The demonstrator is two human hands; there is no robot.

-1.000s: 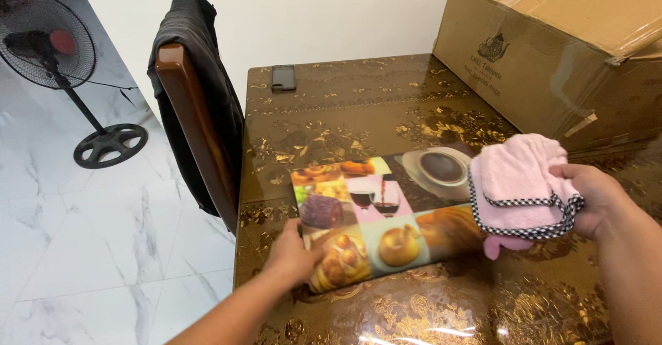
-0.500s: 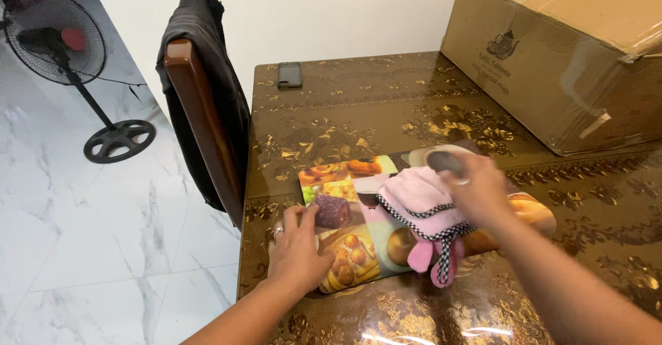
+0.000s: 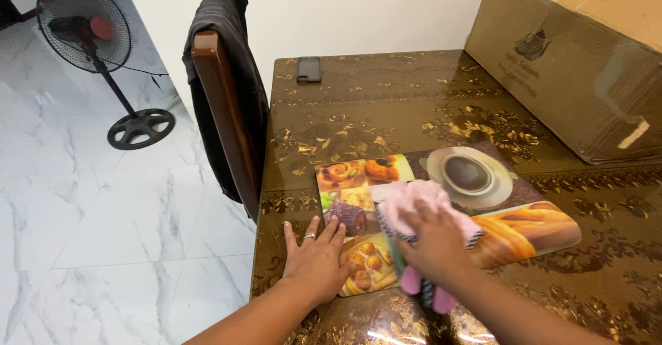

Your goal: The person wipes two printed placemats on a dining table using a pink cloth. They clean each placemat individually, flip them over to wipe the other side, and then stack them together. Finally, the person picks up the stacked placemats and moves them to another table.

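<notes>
- Step in hand, as I judge it: wiping the placemat [image 3: 524,231] with the pink cloth [image 3: 414,203]; looks like mid-wipe, cloth sits over the mat's middle-left part
- Right hand [image 3: 431,241] lies palm-down on the cloth, fingers curled over it, gripping and pressing it onto the mat; a checked black-and-white trim and a pink loop of the cloth hang out below the hand toward the near edge of the table
- Left hand [image 3: 317,259] is flat and spread, holding nothing; palm on the table at its near-left corner, fingertips on the mat's left edge, seemingly pinning it; ring on one finger
- Placemat is printed with pastries and a coffee cup; it lies flat near the table's front edge, slightly skewed
- Next move, my guess: needs steady downward pressure and a sweep toward the uncovered right half, left hand keeping the mat from sliding on the glossy top
- Surface: table [image 3: 386,103] is dark brown, glossy, gold floral pattern; dark phone [image 3: 309,69] at the far-left corner; big cardboard box [image 3: 572,62] on the far-right side
- Room: wooden chair [image 3: 224,110] with dark garment draped over it, against the table's left edge; standing fan [image 3: 86,31] on white marble floor [image 3: 89,234]; plain white wall behind
</notes>
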